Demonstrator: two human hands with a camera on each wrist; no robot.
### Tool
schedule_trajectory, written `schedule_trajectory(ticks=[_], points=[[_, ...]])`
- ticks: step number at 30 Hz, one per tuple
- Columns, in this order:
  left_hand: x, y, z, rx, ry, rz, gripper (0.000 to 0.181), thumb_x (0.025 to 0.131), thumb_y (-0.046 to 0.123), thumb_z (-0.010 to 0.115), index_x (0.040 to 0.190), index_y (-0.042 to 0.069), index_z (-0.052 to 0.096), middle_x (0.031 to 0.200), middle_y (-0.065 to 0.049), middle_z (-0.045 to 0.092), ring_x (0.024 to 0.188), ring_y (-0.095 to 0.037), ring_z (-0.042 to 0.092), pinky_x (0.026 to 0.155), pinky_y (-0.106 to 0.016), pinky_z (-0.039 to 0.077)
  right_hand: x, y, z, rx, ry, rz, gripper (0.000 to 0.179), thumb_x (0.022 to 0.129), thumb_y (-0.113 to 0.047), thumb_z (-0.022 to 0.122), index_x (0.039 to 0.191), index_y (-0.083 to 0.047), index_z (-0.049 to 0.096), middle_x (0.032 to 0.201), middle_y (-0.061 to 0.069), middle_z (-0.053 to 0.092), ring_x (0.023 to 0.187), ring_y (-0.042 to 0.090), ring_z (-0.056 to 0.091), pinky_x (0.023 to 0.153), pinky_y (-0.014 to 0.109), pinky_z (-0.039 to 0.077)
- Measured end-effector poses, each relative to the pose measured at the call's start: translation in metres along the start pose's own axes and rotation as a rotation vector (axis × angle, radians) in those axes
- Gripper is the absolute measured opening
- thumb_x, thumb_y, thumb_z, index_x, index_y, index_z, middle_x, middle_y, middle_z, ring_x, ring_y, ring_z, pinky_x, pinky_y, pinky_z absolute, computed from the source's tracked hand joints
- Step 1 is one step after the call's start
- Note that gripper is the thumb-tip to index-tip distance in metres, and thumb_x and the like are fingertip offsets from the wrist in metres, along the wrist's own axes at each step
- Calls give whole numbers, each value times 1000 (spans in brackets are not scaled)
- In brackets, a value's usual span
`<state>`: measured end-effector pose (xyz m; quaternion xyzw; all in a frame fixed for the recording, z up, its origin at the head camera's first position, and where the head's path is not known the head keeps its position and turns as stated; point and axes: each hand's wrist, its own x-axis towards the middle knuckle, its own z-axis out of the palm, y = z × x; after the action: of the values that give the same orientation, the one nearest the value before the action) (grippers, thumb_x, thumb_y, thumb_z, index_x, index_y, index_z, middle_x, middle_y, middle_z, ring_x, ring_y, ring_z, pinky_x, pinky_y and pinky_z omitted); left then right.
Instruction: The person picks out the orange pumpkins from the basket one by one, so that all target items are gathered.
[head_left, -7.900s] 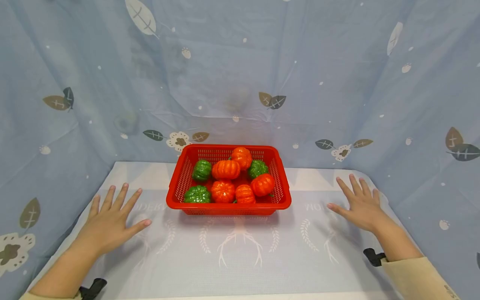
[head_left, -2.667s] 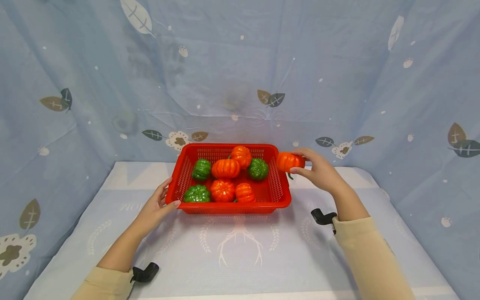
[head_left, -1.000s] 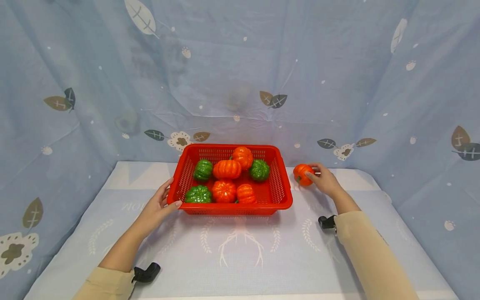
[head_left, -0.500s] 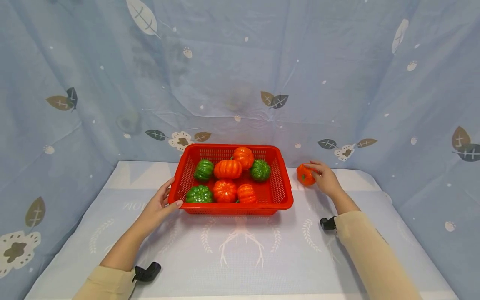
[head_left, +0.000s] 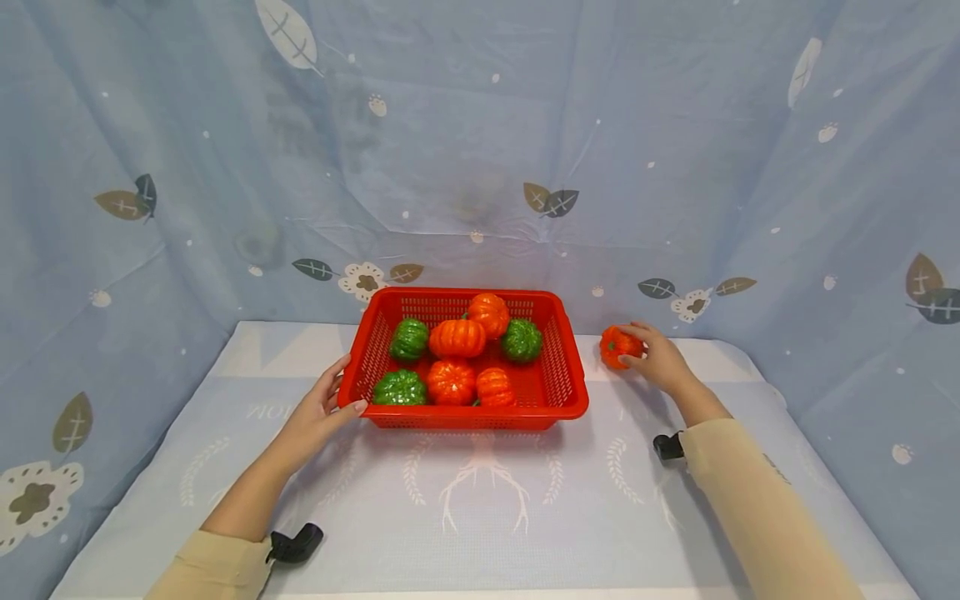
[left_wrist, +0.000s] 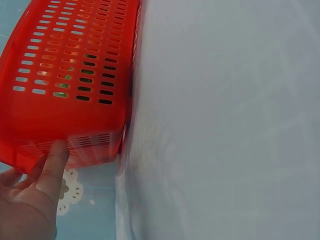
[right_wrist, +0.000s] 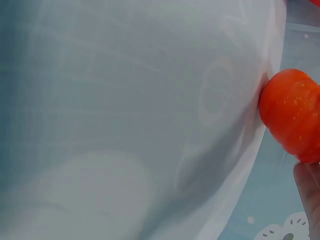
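The right hand (head_left: 662, 360) grips an orange pumpkin (head_left: 619, 360) from its right side, fingers over the top and thumb on the near side. The left hand (head_left: 311, 417) holds the near left corner of the red basket (head_left: 461, 412), thumb at the front rim and fingers along the left end.

The pumpkin sits on the table (head_left: 495, 550), right of the basket and apart from it. Its green stem (head_left: 611, 345) faces the person and slightly left. The body looks nearly round; with the hand covering part of it, I cannot tell a long axis.

The basket's long axis runs left to right. Inside are three green pumpkins (head_left: 400, 388) and four orange ones (head_left: 452, 382), with bare floor at its near right.

A narrow strip of table separates basket and pumpkin. The back edge and curtain (head_left: 450, 150) lie close behind both; table stretches wide in front, and further right beyond the right hand.
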<state>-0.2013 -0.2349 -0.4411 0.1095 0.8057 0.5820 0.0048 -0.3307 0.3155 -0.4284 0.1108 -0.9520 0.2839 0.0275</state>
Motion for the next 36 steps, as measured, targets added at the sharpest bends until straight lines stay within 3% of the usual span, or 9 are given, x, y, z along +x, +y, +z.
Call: schedule_trajectory(ticks=[6, 14, 20, 28, 36], points=[[1, -1, 1, -4, 1, 4, 84, 97, 18, 66, 161, 10, 13, 157, -24, 31, 139, -44, 39, 93, -19, 45, -2, -1, -4, -3, 7, 23, 58, 90, -5, 71, 144, 1, 48, 152, 30, 34, 132, 53, 40, 107, 64, 34], [0, -2, 1, 20, 6, -3, 84, 96, 17, 66, 161, 13, 13, 157, -23, 32, 139, -43, 40, 98, -34, 48, -3, 5, -6, 32, 23, 79, 63, 92, -8, 71, 147, 5, 42, 148, 32, 38, 130, 50, 41, 106, 62, 37], [0, -2, 0, 13, 4, 1, 84, 97, 17, 66, 161, 12, 13, 158, -23, 31, 139, -43, 39, 96, -27, 47, 1, 11, 1, 114, 30, 107, 66, 94, -10, 69, 150, 4, 38, 149, 31, 38, 129, 50, 42, 106, 60, 38], [1, -3, 0, 18, 5, 4, 84, 97, 17, 66, 161, 11, 13, 157, -23, 32, 139, -44, 39, 95, -24, 46, 3, 15, 9, 247, 15, 216, 69, 98, -18, 65, 154, 3, 31, 150, 31, 36, 131, 48, 42, 108, 56, 38], [1, -3, 0, 8, 6, 0, 84, 97, 15, 66, 161, 11, 13, 157, -24, 31, 140, -44, 38, 94, -21, 45, 7, 23, 13, 318, 8, 239, 71, 98, -22, 65, 153, 6, 30, 150, 33, 36, 134, 48, 40, 110, 55, 36]])
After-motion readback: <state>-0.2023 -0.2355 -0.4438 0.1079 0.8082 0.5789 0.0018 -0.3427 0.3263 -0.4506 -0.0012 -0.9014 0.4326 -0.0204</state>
